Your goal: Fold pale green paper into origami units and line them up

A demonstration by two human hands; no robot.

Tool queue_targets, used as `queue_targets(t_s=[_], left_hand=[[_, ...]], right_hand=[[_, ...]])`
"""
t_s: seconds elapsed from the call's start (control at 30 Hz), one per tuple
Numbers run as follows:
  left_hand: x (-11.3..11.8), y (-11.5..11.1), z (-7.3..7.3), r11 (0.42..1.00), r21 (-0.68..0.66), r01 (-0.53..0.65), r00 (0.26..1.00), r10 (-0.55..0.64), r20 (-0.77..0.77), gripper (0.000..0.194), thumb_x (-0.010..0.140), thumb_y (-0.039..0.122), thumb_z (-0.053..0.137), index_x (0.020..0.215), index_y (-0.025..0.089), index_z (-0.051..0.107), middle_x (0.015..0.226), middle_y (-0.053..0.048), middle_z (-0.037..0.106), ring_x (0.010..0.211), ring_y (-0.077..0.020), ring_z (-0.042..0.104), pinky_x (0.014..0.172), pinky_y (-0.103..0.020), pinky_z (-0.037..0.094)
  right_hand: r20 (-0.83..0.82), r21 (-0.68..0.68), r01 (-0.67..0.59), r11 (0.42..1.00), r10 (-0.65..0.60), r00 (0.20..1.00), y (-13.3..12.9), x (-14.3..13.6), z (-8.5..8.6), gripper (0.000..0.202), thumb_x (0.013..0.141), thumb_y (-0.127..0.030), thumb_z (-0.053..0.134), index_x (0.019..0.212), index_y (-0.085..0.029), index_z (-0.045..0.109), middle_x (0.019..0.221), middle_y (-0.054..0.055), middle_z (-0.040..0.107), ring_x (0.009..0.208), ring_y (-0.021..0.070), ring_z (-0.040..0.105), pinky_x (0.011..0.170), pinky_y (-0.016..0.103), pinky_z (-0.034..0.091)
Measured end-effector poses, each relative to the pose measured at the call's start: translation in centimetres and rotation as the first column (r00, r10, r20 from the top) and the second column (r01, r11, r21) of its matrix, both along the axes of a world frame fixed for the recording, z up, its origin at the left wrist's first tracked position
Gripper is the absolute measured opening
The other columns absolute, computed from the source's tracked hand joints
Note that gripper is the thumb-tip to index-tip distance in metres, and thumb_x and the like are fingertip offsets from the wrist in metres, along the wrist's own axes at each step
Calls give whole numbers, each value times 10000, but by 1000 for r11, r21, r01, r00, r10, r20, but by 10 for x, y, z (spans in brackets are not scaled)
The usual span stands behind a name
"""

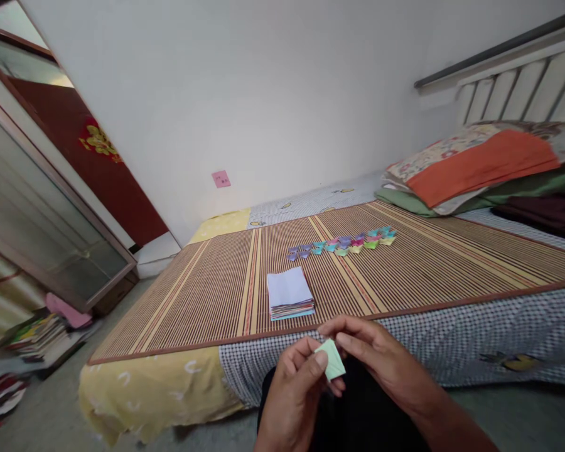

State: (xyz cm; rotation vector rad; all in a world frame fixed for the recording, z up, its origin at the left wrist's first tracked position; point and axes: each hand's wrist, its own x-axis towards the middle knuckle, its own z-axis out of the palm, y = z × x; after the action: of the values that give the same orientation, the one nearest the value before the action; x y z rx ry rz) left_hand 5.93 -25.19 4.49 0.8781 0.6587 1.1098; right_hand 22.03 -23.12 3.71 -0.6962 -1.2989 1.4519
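A small folded piece of pale green paper point(330, 360) is pinched between the thumb and fingers of my left hand point(294, 380), above my dark-clothed lap. My right hand point(381, 355) hovers at the paper's upper edge, thumb and forefinger slightly apart; whether a fingertip touches the paper I cannot tell. Just ahead on the bamboo mat lies a stack of paper sheets point(289, 290), white on top with coloured edges below. Beyond it, several small folded paper pieces point(343, 243) in purple, blue, pink, green and yellow stand in two rows.
The striped bamboo mat point(207, 289) covers a bed with a checked and yellow sheet point(169, 383). Folded bedding point(489, 163) is piled at the back right, below a radiator point(522, 91). On the left stand a glass-panelled door point(51, 207) and a pile of books point(40, 336).
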Motion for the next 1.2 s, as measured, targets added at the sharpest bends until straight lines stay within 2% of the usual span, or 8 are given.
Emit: queue_targets(t_s=[0.1,0.23,0.37,0.5,0.63,0.8,1.0,1.2], left_hand=[[3,1,-5,977,-149,150,962,-110,248,254,789,326,802,761,126,650,661,-14,578,580,-126,565,567,-237,438],[8,1,-16,924,-261,279,911,-169,376,282,737,333,834,725,146,623,640,-8,590,556,-131,596,559,-236,444],[7,1,-16,950,-156,271,955,-245,169,335,801,449,770,796,122,699,652,-60,660,550,-173,637,565,-269,481],[-7,1,-2,1000,1,-6,981,6,-195,445,911,525,659,933,96,778,853,-129,747,813,-215,696,763,-292,522],[-15,3,6,996,68,61,943,-35,-330,487,919,564,630,960,113,808,859,-125,767,832,-223,705,789,-308,535],[-12,4,0,994,57,91,942,-67,-328,441,904,507,670,891,94,821,774,-137,770,702,-214,721,688,-291,548],[-16,2,1,985,39,166,973,-158,-166,406,940,454,639,941,90,816,866,-168,780,767,-237,748,755,-328,568],[-14,2,4,987,99,130,969,-106,-222,329,920,395,677,964,108,832,855,-144,780,808,-237,731,733,-297,556]], right_hand=[[0,101,-65,993,66,998,0,1,0,255,907,-409,697,1090,-237,742,1067,55,667,927,186,660,814,307,529],[3,182,-88,979,88,996,1,-1,2,239,887,-434,719,900,-195,737,906,37,622,851,174,626,785,300,520],[86,159,-31,987,18,996,0,2,3,279,929,-439,661,800,-192,648,846,24,589,778,166,589,718,289,495],[244,213,53,975,-106,964,-3,9,6,196,941,-338,625,804,-199,611,828,11,583,784,170,574,730,285,478],[365,245,100,964,-188,912,-5,6,10,153,923,-255,591,777,-207,587,803,6,589,776,178,577,718,288,475],[412,289,139,947,-254,875,-7,-2,12,171,906,-259,604,746,-201,593,793,8,601,785,185,584,732,306,451],[325,249,104,963,-185,927,-7,1,13,181,930,-312,617,788,-200,609,810,2,590,755,171,575,706,296,459],[319,288,96,953,-190,929,-5,2,14,202,939,-368,644,857,-192,701,842,22,637,771,176,606,692,289,467]])
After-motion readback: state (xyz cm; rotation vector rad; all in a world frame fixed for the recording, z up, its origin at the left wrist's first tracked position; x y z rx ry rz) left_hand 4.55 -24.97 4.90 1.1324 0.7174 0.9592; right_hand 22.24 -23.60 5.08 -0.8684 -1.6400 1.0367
